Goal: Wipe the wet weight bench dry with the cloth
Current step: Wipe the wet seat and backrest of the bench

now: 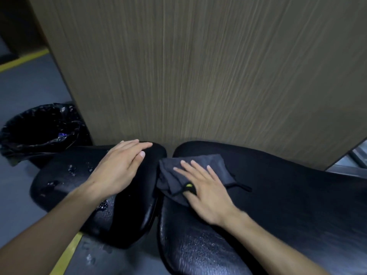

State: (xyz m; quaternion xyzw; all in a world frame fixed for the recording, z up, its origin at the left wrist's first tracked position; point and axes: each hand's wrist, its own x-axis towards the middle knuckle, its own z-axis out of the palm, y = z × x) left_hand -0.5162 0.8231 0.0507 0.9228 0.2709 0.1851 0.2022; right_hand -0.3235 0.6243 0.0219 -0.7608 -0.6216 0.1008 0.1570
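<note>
One weight bench point(278, 195) is filling the lower part of the view, and it is showing two black pads: a smaller pad point(83, 175) on the left and a longer pad point(297, 205) on the right, with a narrow gap between them. One grey cloth point(174, 175) is lying on the bench, on the left end of the longer pad, just beside the gap. It is crumpled, and a black cord with a small yellow tag is hanging from it.

Two bare hands are working on the bench. The right hand point(206, 193) is lying flat on the cloth with the fingers spread, so its grip is open and it is pressing the cloth down, not closing around it. The left hand point(119, 167) is resting on the smaller pad with straight fingers; its grip is also open and is holding nothing.

Several water drops point(73, 169) are lying on the smaller pad, left of the left hand, and more wet shine is showing on the near part of both pads.

One bin with a black bag point(39, 132) is standing on the floor, left of the bench. One wooden panel point(198, 76) is rising directly behind the bench.
</note>
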